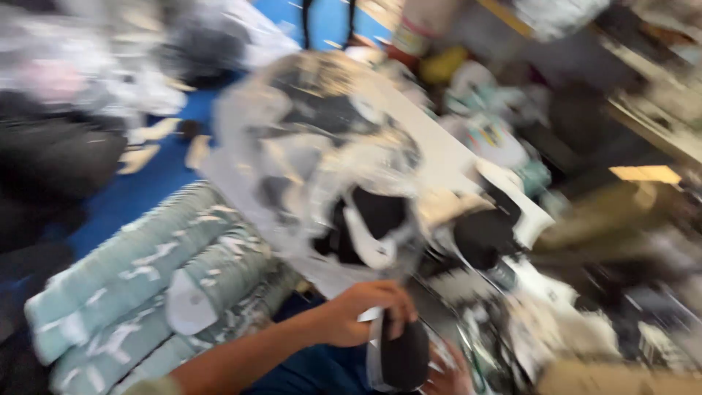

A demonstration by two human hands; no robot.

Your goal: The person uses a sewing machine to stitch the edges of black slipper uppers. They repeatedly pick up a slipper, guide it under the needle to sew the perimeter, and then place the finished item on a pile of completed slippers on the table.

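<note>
The head view, badly blurred, shows the left hand (363, 313) closed on a black-and-white cap (398, 355) low in the frame, the right hand (447, 374) barely visible beside it, grip unclear, under a clear plastic bag (322, 153); bagging likely needs steadier aim.

bag (314, 146): clear plastic, super glossy and crinkly
cap (401, 355): black and white cloth, matt
rolls (146, 285): pale green stuff in shiny plastic wrap
floor (139, 194): blue, smooth-looking
</note>
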